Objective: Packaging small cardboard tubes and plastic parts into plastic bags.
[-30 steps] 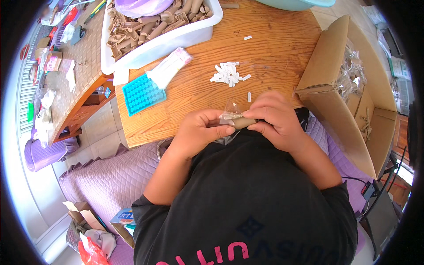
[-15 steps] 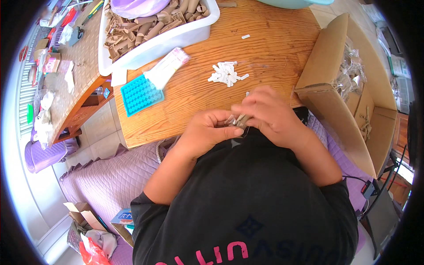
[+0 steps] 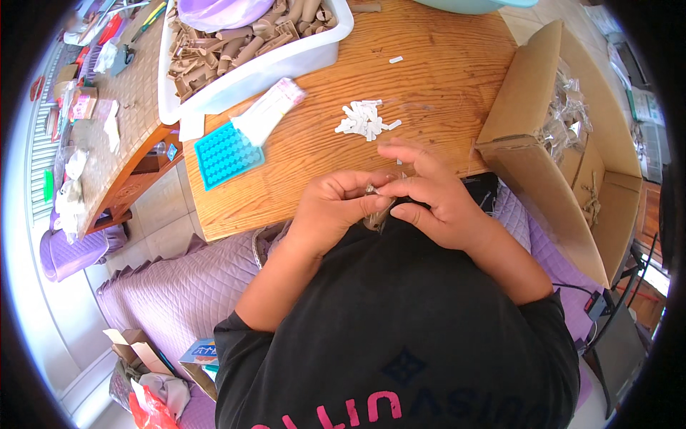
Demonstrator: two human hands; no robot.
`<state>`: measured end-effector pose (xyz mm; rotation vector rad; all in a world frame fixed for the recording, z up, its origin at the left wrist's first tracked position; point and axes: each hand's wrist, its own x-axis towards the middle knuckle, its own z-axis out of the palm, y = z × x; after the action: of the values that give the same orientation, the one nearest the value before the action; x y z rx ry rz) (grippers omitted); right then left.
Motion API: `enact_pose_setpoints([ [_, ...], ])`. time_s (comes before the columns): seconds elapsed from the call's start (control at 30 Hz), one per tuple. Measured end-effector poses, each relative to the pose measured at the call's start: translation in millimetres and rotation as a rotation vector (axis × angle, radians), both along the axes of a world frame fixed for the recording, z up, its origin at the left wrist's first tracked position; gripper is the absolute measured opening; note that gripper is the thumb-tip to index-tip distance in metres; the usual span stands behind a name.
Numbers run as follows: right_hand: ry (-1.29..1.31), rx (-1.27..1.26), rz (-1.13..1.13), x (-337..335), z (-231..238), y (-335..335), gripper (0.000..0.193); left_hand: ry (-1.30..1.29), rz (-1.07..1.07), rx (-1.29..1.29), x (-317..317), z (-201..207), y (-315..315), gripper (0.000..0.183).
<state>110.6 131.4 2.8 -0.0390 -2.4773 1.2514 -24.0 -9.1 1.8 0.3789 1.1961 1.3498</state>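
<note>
A small brown piece in a clear plastic wrapper (image 3: 373,219) is held in front of my chest, just beyond the table's near edge. My left hand (image 3: 334,206) pinches the wrapper's upper end between thumb and fingers. From the other side, my right hand (image 3: 437,194) touches that end with its index fingertip. Its thumb stands apart and the other fingers are spread. Fingers hide part of the packet. Beyond the hands, a loose pile of small white strips (image 3: 366,121) lies on the wooden table (image 3: 307,154).
A white bin (image 3: 286,80) of brown curved pieces (image 3: 246,53) stands at the far left. Near it lie a teal tray (image 3: 225,159) and a white packet (image 3: 270,111). At the right, an open cardboard box (image 3: 520,100) contains clear-wrapped pieces (image 3: 568,118). One strip (image 3: 396,60) lies apart.
My right fingers have spread, and the thumb has come away from the packet. The brown piece now hangs lower beneath my left fingers. The strips and containers stay put.
</note>
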Motion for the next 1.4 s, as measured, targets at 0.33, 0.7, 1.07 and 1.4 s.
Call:
enact_pose_setpoints([
  [0.33, -0.134, -0.179, 0.029, 3, -7, 4, 0.014, -0.116, 0.103, -0.074, 8, 1, -3, 0.026],
  [0.7, 0.182, 0.076, -0.282, -15, 1, -5, 0.011, 0.186, 0.205, -0.006, 15, 3, -1, 0.024],
  [1.07, 0.216, 0.309, -0.269, -25, -7, -6, 0.010, 0.642, 0.058, 0.061, 24, -1, 0, 0.016],
  [1.4, 0.393, -1.173, -0.381, -9, -1, 11, 0.012, 0.437, 0.217, 0.015, 16, 1, -5, 0.022],
])
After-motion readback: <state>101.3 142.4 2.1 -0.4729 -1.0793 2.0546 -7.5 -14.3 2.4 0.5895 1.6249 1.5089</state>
